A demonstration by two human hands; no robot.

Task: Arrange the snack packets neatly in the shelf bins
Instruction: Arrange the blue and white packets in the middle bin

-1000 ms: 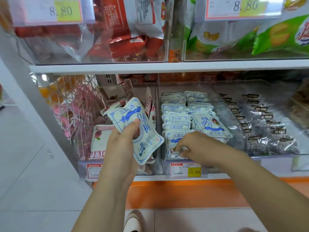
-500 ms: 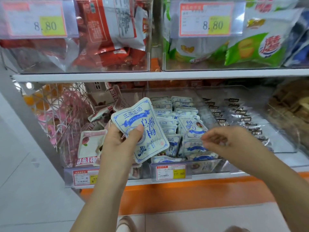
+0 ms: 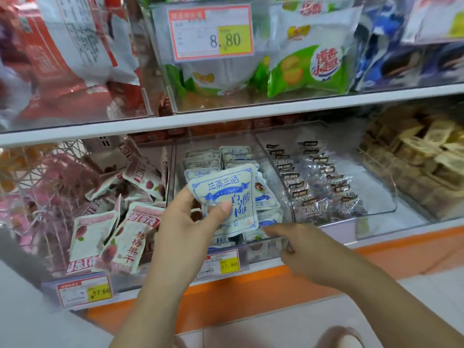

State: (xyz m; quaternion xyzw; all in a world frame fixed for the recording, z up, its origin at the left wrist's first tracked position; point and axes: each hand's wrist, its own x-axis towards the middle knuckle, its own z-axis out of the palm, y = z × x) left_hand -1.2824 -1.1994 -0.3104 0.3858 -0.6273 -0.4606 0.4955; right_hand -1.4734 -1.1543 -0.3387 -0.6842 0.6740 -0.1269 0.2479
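You face a shelving unit. A white shelf board runs across from 9 to 3 o'clock. An orange base strip crosses at 6 o'clock, with pale floor tiles just below it. A white wire rack stands at 9 o'clock. The light is even and diffuse.

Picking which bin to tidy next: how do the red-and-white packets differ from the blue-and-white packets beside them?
The red-and-white packets lie tumbled at mixed angles; the blue-and-white packets sit in overlapping rows. The red-and-white packets bear red print and fruit pictures; the blue-and-white packets bear blue print. The left hand holds one blue-printed pouch, none of the red. Both kinds are white pouches in clear bins side by side.
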